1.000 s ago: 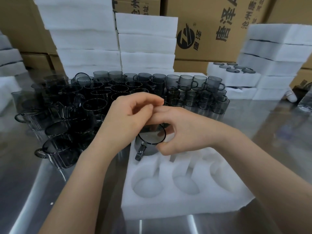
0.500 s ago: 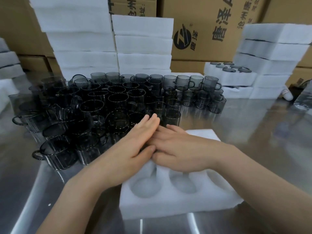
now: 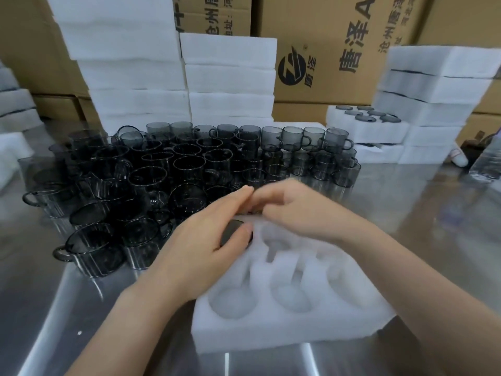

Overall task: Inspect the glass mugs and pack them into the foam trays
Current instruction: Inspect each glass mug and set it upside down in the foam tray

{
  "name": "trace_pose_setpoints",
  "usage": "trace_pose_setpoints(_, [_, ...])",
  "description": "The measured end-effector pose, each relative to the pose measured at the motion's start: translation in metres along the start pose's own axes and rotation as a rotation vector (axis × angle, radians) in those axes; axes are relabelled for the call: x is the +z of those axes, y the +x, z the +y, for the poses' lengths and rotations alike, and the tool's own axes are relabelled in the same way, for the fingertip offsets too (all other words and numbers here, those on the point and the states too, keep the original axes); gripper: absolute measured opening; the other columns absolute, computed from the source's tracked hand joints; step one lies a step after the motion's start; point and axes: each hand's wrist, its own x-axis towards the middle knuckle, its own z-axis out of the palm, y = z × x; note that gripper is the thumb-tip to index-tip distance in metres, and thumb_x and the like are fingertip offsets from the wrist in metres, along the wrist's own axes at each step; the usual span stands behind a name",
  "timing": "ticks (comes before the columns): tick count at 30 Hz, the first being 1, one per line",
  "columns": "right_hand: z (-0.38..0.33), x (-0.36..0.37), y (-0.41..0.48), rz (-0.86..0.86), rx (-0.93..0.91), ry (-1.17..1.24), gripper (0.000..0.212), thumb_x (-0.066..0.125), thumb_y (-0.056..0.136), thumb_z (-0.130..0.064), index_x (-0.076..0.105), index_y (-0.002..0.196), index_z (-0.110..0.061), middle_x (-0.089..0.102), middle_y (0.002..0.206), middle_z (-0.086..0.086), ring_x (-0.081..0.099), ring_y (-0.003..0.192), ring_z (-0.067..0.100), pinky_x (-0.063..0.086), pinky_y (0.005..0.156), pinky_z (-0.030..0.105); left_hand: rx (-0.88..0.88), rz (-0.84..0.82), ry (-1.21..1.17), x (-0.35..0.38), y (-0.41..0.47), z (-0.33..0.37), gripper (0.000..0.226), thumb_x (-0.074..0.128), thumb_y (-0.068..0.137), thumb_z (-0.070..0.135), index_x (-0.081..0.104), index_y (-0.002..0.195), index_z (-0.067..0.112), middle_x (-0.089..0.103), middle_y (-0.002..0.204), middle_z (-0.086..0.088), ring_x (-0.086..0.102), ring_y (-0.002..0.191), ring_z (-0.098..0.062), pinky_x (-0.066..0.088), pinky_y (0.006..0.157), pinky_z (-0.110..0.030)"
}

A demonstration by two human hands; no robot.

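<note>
A white foam tray [image 3: 284, 332] with round pockets lies on the steel table in front of me. One dark smoked-glass mug [image 3: 233, 231] sits sunk in its far-left pocket, mostly covered. My left hand [image 3: 200, 240] lies flat over that mug, fingers straight and thumb across its rim. My right hand [image 3: 298, 210] is blurred just to the right, its loosely bent fingertips near my left fingertips; I see nothing held in it. The near pockets of the tray show only foam.
Several loose smoked-glass mugs [image 3: 189, 164] crowd the table beyond and left of the tray. Stacks of foam trays [image 3: 130, 63] and cardboard boxes [image 3: 325, 50] stand behind. A tray with mugs in it [image 3: 366, 128] sits at the back right, beside a clear bottle [image 3: 488, 158].
The mug I held above the tray has gone down into the far-left pocket. Both hands pressed flat on it; now my right hand is lifting off while the left stays.
</note>
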Motion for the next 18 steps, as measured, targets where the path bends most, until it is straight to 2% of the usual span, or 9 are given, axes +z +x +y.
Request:
trace_pose_setpoints(2, [0.0,-0.005,0.012,0.195,-0.014,0.018,0.032,0.052,0.085,0.001,0.074,0.091,-0.022,0.073,0.093,-0.007,0.065,0.093,0.007,0.052,0.092,0.034,0.053,0.24,0.008,-0.003,0.002,0.003,0.042,0.041,0.093,0.038,0.064,0.125,0.025,0.058,0.115,0.031,0.056,0.107,0.011,0.042,0.091,-0.01])
trace_pose_setpoints(3, [-0.002,-0.005,0.019,0.231,-0.037,-0.004,0.029,0.056,0.085,-0.002,0.072,0.092,-0.025,0.072,0.093,-0.008,0.065,0.091,0.006,0.052,0.088,0.031,0.063,0.351,-0.019,-0.004,0.003,0.003,0.035,0.043,0.094,0.032,0.07,0.112,0.02,0.064,0.104,0.026,0.061,0.096,0.007,0.047,0.083,-0.013])
trace_pose_setpoints(5, [-0.009,0.002,0.035,0.187,-0.094,-0.096,0.03,0.064,0.085,-0.01,0.067,0.11,-0.027,0.067,0.103,-0.008,0.062,0.088,0.003,0.05,0.087,0.027,0.039,0.54,-0.104,-0.007,0.004,0.001,0.028,0.044,0.094,0.026,0.071,0.093,0.016,0.069,0.085,0.017,0.066,0.08,-0.004,0.053,0.071,-0.028])
trace_pose_setpoints(7, [-0.015,0.013,0.051,0.113,-0.146,-0.219,0.048,0.071,0.084,-0.02,0.058,0.13,-0.026,0.059,0.112,-0.008,0.054,0.084,-0.005,0.042,0.083,0.021,-0.025,0.658,-0.171,-0.009,0.006,-0.002,0.025,0.045,0.093,0.025,0.067,0.085,0.018,0.068,0.076,0.009,0.065,0.069,-0.013,0.053,0.064,-0.041])
trace_pose_setpoints(9, [-0.018,0.024,0.065,0.069,-0.177,-0.314,0.064,0.076,0.082,-0.033,0.048,0.139,-0.026,0.056,0.122,-0.003,0.052,0.095,0.001,0.041,0.086,0.023,-0.088,0.72,-0.206,-0.011,0.006,-0.005,0.023,0.045,0.092,0.023,0.066,0.083,0.02,0.066,0.076,0.007,0.065,0.066,-0.014,0.054,0.061,-0.043])
trace_pose_setpoints(11, [-0.018,0.032,0.074,0.049,-0.173,-0.381,0.067,0.077,0.077,-0.045,0.048,0.136,-0.032,0.055,0.119,-0.001,0.053,0.106,0.014,0.047,0.091,0.035,-0.139,0.759,-0.252,-0.014,0.005,-0.009,0.024,0.046,0.091,0.019,0.065,0.08,0.025,0.066,0.073,0.007,0.065,0.067,-0.01,0.055,0.061,-0.035])
trace_pose_setpoints(14, [-0.02,0.041,0.08,0.014,-0.172,-0.477,0.062,0.075,0.074,-0.054,0.051,0.128,-0.035,0.053,0.108,-0.004,0.053,0.102,0.017,0.05,0.084,0.041,-0.21,0.796,-0.345,-0.018,0.005,-0.014,0.025,0.045,0.09,0.016,0.064,0.076,0.025,0.066,0.069,0.006,0.064,0.063,-0.01,0.052,0.058,-0.022])
trace_pose_setpoints(18, [-0.023,0.046,0.083,0.036,-0.193,-0.555,0.065,0.075,0.073,-0.056,0.049,0.126,-0.029,0.054,0.105,-0.003,0.055,0.098,0.021,0.05,0.079,0.04,-0.273,0.839,-0.42,-0.021,0.008,-0.017,0.024,0.044,0.088,0.019,0.065,0.077,0.02,0.066,0.066,0.0,0.064,0.062,-0.016,0.054,0.059,-0.024])
